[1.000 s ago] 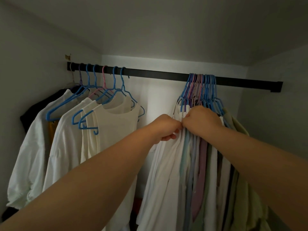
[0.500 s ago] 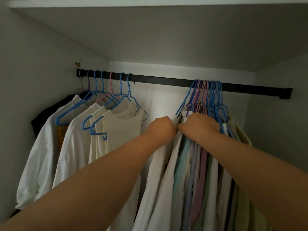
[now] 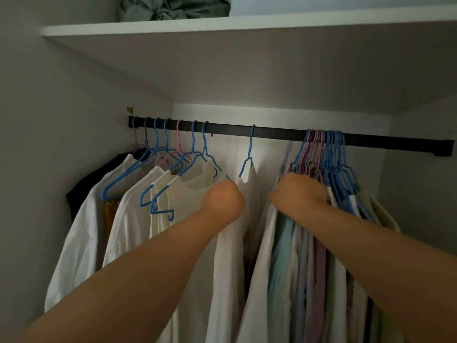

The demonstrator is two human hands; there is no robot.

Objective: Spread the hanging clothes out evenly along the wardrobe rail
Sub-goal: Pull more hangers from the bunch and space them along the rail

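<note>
Black rail [image 3: 272, 132], blue hangers [image 3: 333, 154] (one pink [image 3: 178, 134]), white shirts [image 3: 128, 219].

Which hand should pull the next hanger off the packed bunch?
Probably the right hand: it's already on the bunch at the shoulders. The left hand grips the white shirt on the lone hanger mid-rail.

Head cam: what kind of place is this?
Most likely the inside of a home wardrobe: a black rail runs wall to wall, shirts hang from plastic hangers, and a white shelf above holds bundled green fabric.
</note>
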